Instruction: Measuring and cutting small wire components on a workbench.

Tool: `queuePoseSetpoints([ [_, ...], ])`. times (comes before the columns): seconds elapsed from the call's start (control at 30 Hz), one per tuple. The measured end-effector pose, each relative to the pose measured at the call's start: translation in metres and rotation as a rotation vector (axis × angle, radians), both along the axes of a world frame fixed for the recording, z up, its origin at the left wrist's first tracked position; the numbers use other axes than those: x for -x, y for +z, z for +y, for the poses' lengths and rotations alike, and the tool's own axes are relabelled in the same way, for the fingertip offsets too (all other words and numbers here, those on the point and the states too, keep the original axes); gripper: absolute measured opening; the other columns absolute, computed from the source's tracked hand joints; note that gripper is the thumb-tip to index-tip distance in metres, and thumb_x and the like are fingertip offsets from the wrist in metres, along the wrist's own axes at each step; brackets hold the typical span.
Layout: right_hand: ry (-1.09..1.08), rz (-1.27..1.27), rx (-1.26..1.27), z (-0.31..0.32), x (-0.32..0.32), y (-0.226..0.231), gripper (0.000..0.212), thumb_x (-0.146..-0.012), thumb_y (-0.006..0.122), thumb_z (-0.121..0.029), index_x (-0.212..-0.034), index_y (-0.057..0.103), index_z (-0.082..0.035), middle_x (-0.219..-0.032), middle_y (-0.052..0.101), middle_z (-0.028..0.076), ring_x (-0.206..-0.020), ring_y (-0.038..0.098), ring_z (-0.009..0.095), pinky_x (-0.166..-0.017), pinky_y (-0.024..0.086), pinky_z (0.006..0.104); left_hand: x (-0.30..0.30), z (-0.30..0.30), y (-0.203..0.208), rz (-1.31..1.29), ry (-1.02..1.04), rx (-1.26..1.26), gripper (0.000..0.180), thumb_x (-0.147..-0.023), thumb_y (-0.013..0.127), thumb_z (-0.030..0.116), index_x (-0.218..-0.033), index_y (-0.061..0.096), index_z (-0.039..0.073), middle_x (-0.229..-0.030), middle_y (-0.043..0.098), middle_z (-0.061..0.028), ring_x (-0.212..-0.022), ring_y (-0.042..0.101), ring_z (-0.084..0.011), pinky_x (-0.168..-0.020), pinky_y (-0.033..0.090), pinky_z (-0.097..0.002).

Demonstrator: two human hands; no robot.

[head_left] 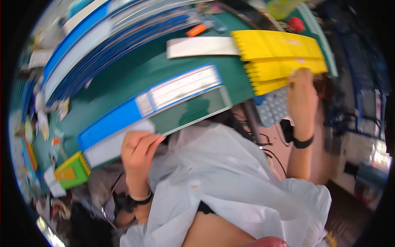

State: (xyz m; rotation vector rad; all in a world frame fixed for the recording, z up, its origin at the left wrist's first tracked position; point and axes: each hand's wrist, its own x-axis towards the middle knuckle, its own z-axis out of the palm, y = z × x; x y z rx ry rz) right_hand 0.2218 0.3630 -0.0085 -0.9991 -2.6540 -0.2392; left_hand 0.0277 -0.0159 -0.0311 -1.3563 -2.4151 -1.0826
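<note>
Low in the middle, a blue strip with a white ruled label (187, 86) lies slanted on the green tabletop. Along its near edge runs a clear plastic strip (197, 109), whose left part looks whitish. My left hand (140, 152) pinches the near edge of that clear strip between thumb and fingers. At the right, my right hand (303, 94) has its fingers curled together at the near edge of some yellow notched strips (279, 47), which overlap one another. The fingertips look slightly blurred and partly cover the yellow edge.
A big stack of blue and white folders (119, 45) fills the far left. A white strip (201, 47) lies beside the yellow pieces, with an orange item (196, 30) behind it. Green and yellow pads (74, 171) sit at the left edge. A grey dotted stool (272, 108) and cables are below the table.
</note>
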Motion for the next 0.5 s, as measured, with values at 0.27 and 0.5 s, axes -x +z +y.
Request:
queuePoseSetpoints([
  [0.27, 0.043, -0.291, -0.237, 0.044, -0.016, -0.005, 0.035, -0.101, 0.054, -0.014, -0.131, 0.054, 0.005, -0.141, 0.054, 0.027, -0.134, 0.049, 0.042, -0.108, 0.044, 0.0437, 0.009, 0.007, -0.007, -0.007, -0.101, -0.126, 0.022, -0.071, 0.088, 0.01, -0.086, 0.073, 0.006, -0.087, 0.063, -0.0045, -0.075, 0.061, -0.0238, -0.064, 0.048, -0.0344],
  [0.5, 0.181, -0.045, -0.028, 0.064, -0.022, -0.026, 0.032, -0.102, 0.055, -0.015, -0.125, 0.05, 0.006, -0.129, 0.053, 0.028, -0.121, 0.051, 0.048, -0.1, 0.044, 0.0467, 0.011, 0.007, -0.002, 0.022, -0.075, -0.091, 0.019, -0.073, 0.086, 0.011, -0.085, 0.072, 0.005, -0.087, 0.063, -0.0036, -0.077, 0.061, -0.023, -0.065, 0.049, -0.0335],
])
